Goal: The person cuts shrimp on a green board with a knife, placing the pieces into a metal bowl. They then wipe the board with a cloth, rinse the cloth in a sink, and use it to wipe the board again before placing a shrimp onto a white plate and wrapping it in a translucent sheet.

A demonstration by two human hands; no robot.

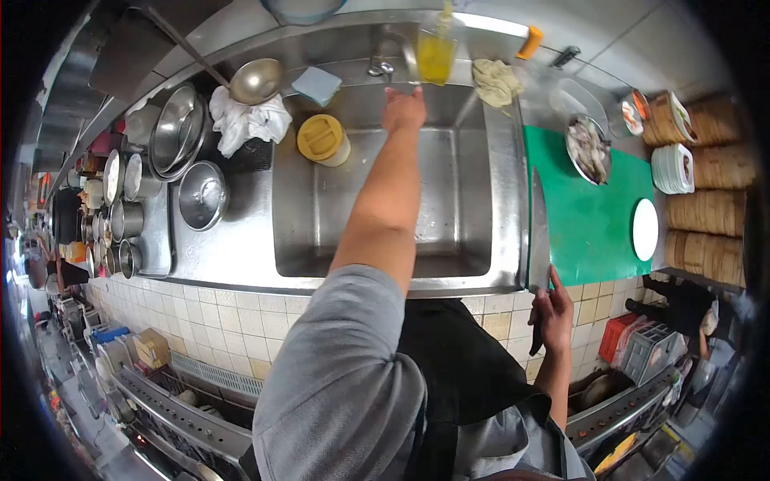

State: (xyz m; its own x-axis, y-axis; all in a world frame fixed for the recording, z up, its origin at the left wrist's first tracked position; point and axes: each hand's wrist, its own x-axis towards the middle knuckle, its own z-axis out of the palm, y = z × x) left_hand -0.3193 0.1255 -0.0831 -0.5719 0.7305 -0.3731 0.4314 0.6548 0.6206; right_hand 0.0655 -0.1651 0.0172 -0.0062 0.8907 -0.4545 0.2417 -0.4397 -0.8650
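Observation:
My left arm reaches across the steel sink [318, 192], with my left hand [403, 110] at the faucet [411, 60], its fingers curled at the end of the spout. At the sink's right side, my right hand [552, 313] is wrapped round the handle of a large knife [539, 228], index finger stretched along it. The blade points away from me, along the left edge of a green cutting board [589, 220]. On that board are a bowl of pale, raw-looking pieces [589, 150] and a white oval plate [645, 229].
A yellow-lidded tub [322, 139] stands in the sink's left corner. Behind the sink are a blue sponge [317, 85], a yellow soap bottle [437, 52] and a cloth [496, 82]. Metal bowls [203, 195] and a ladle [256, 82] lie left; bamboo steamers [706, 210] are stacked right.

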